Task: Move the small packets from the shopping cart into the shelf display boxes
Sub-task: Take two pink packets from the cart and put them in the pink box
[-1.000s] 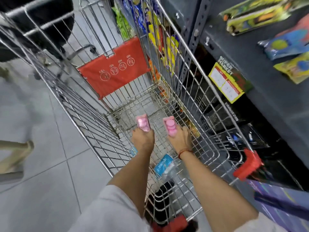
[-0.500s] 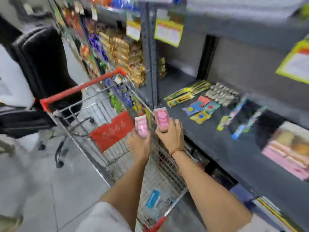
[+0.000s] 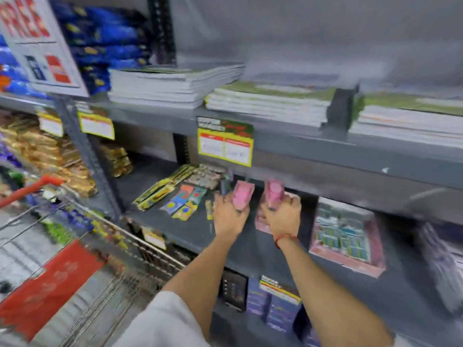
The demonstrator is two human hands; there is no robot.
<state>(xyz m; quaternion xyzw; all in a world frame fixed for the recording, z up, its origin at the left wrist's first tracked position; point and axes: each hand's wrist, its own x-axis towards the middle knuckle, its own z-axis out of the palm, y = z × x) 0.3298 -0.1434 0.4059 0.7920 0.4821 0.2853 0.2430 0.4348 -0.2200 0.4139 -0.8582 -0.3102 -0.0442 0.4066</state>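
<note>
Over the middle shelf (image 3: 190,234), two pink packets (image 3: 242,195) ride upright, one pinched in each hand's fingers: left hand (image 3: 229,216), right hand (image 3: 281,216). A second ago both were down inside the shopping cart (image 3: 82,259); now they hover just before a pink display box (image 3: 261,219), so placing seems next.

Both arms reach up from the bottom of the frame toward its centre, forearms bare, running nearly parallel. The left hand (image 3: 229,216) sits just left of centre, back of the hand to the camera, fingers curled closed around a pink packet (image 3: 242,194). The right hand (image 3: 281,216) is close beside it, a red cord at the wrist, fingers wrapped round a second pink packet (image 3: 274,190). A white sleeve shows at bottom centre.
</note>
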